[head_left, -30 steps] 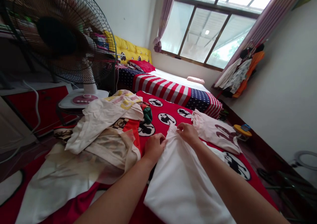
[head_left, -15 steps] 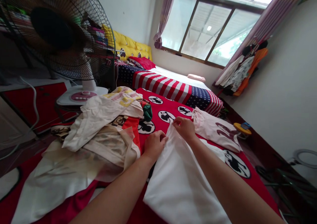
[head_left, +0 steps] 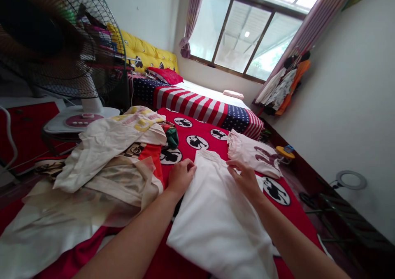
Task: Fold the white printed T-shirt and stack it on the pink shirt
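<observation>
A white garment (head_left: 219,213) lies lengthwise on the red cloth (head_left: 197,126) with black-and-white round prints. My left hand (head_left: 182,174) is at its upper left edge, fingers curled and closed on the fabric. On the opposite edge, my right hand (head_left: 243,178) has its thumb and fingers slightly apart at the upper right, touching the fabric. Between the hands, the garment's gathered top end shows. A pale pink shirt (head_left: 253,153) with a dark print lies flat beyond my right hand.
Left of my left hand is a heap of clothes (head_left: 101,143). A standing fan (head_left: 89,106) is at the far left. Behind are a bed with a striped, starred cover (head_left: 197,106) and a window. A yellow stool (head_left: 285,152) stands at the right.
My right hand has moved right, away from my left hand, and its fingers have loosened. The garment's top end now lies spread wider between them. The whole view has shifted right.
</observation>
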Tool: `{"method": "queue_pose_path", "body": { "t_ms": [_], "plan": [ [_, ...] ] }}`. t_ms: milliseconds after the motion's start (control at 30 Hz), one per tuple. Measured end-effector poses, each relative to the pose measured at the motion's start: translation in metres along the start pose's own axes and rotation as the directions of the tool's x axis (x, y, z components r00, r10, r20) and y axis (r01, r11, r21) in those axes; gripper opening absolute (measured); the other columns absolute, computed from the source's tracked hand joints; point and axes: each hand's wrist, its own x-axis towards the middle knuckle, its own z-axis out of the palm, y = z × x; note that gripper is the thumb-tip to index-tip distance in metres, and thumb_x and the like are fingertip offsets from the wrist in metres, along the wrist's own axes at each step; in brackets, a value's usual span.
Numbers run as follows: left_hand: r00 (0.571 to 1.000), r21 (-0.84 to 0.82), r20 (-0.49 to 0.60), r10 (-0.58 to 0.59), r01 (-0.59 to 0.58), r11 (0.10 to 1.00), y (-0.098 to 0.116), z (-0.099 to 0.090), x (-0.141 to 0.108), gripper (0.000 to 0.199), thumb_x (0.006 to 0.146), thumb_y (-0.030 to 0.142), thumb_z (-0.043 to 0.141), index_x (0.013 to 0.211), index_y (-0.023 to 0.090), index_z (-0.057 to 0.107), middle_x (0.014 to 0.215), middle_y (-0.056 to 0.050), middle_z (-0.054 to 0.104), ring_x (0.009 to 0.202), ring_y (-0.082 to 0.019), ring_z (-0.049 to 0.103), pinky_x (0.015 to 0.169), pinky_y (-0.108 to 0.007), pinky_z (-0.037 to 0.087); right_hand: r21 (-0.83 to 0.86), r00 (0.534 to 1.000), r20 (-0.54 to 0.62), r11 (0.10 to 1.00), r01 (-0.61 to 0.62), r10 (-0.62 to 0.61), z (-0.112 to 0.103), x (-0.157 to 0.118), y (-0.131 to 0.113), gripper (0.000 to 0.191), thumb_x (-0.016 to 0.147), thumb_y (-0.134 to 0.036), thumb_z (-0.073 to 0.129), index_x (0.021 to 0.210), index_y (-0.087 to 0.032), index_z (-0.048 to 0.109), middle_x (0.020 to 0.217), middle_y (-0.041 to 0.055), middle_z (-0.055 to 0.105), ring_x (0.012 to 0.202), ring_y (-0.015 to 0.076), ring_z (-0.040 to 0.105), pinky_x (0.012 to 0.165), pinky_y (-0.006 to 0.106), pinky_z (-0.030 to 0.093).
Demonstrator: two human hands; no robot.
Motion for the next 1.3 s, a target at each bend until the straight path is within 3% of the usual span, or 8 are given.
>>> {"method": "queue_pose_path", "body": {
  "t_ms": [300, 467, 633, 867, 1000, 1067, 1167, 1300],
  "plan": [
    [0.999, 0.049, 0.030, 0.034, -0.035, 0.998, 0.001, -0.006, -0.002, 0.012, 0.079, 0.031, 0.060, 0.084, 0.020, 0.061, 0.073, -0.002, 0.067, 0.067, -0.016, 0.061, 0.062, -0.023, 0.042, -0.157, 0.875, -0.327, 0.893, -0.423, 0.357, -0.062, -0.054, 0.093, 0.043, 0.078, -0.050, 0.044, 0.087, -0.014, 0.067, 0.083, 0.0124, 0.070, 0.071, 0.0227, 0.063, 0.069, 0.035, 0.047],
    [0.973, 0.274, 0.224, -0.054, -0.010, 0.962, 0.013, -0.025, -0.009, 0.032, 0.075, 0.048, 0.058, 0.060, 0.019, 0.059, 0.063, -0.005, 0.065, 0.064, -0.021, 0.062, 0.053, -0.025, 0.038, -0.190, 0.862, -0.259, 0.852, -0.488, 0.436, -0.056, -0.048, 0.084, 0.047, 0.078, -0.060, 0.048, 0.064, -0.019, 0.065, 0.063, 0.0062, 0.067, 0.060, 0.0201, 0.061, 0.055, 0.028, 0.039],
    [0.851, 0.192, 0.496, -0.173, 0.087, 0.977, 0.017, -0.043, -0.026, 0.035, 0.074, 0.048, 0.056, 0.055, 0.019, 0.052, 0.048, -0.002, 0.060, 0.043, -0.018, 0.059, 0.039, -0.022, 0.035, -0.252, 0.847, -0.294, 0.819, -0.516, 0.444, -0.053, -0.039, 0.067, 0.030, 0.078, -0.046, 0.054, 0.071, -0.020, 0.068, 0.072, 0.0062, 0.069, 0.069, 0.0208, 0.062, 0.054, 0.027, 0.033],
    [0.904, 0.174, 0.421, -0.067, -0.008, 0.985, 0.004, -0.048, -0.040, 0.028, 0.080, 0.039, 0.049, 0.061, 0.018, 0.053, 0.053, -0.001, 0.062, 0.045, -0.016, 0.062, 0.045, -0.022, 0.040, -0.276, 0.805, -0.296, 0.761, -0.588, 0.515, -0.048, -0.047, 0.075, 0.025, 0.078, -0.042, 0.057, 0.071, -0.020, 0.067, 0.070, 0.0077, 0.067, 0.069, 0.0247, 0.062, 0.057, 0.029, 0.038],
    [0.916, 0.173, 0.398, -0.060, -0.011, 0.985, 0.009, -0.054, -0.050, 0.032, 0.082, 0.047, 0.047, 0.068, 0.019, 0.053, 0.059, -0.001, 0.063, 0.047, -0.016, 0.061, 0.045, -0.022, 0.039, -0.297, 0.842, -0.339, 0.801, -0.520, 0.420, -0.045, -0.049, 0.055, 0.032, 0.082, -0.037, 0.056, 0.106, -0.016, 0.061, 0.103, 0.0134, 0.064, 0.093, 0.0268, 0.061, 0.074, 0.034, 0.045],
    [0.913, 0.166, 0.403, -0.060, -0.008, 0.986, 0.010, -0.060, -0.061, 0.030, 0.080, 0.050, 0.051, 0.075, 0.020, 0.053, 0.060, 0.000, 0.063, 0.049, -0.016, 0.060, 0.046, -0.022, 0.038, -0.289, 0.909, -0.292, 0.879, -0.380, 0.297, -0.045, -0.061, 0.031, 0.033, 0.085, -0.035, 0.056, 0.112, -0.017, 0.056, 0.113, 0.0117, 0.060, 0.101, 0.0235, 0.057, 0.084, 0.033, 0.044],
    [0.898, 0.167, 0.434, -0.069, -0.005, 0.986, 0.007, -0.071, -0.084, 0.031, 0.075, 0.051, 0.057, 0.075, 0.021, 0.052, 0.057, 0.003, 0.059, 0.052, -0.016, 0.059, 0.045, -0.021, 0.036, -0.118, 0.999, -0.034, 0.993, -0.014, 0.010, -0.049, -0.101, -0.013, 0.017, 0.088, -0.033, 0.054, 0.099, -0.021, 0.057, 0.105, 0.0065, 0.059, 0.089, 0.0179, 0.059, 0.083, 0.029, 0.045],
    [0.819, 0.102, 0.533, -0.212, 0.186, 0.977, -0.001, -0.080, -0.110, 0.043, 0.074, 0.063, 0.050, 0.069, 0.021, 0.049, 0.053, 0.004, 0.053, 0.042, -0.014, 0.051, 0.037, -0.021, 0.032, -0.035, 0.959, 0.256, 0.991, 0.131, -0.118, -0.054, -0.179, -0.056, 0.014, 0.082, -0.036, 0.063, 0.087, -0.025, 0.056, 0.093, 0.0040, 0.060, 0.081, 0.0198, 0.058, 0.073, 0.033, 0.047]
  ]
}}
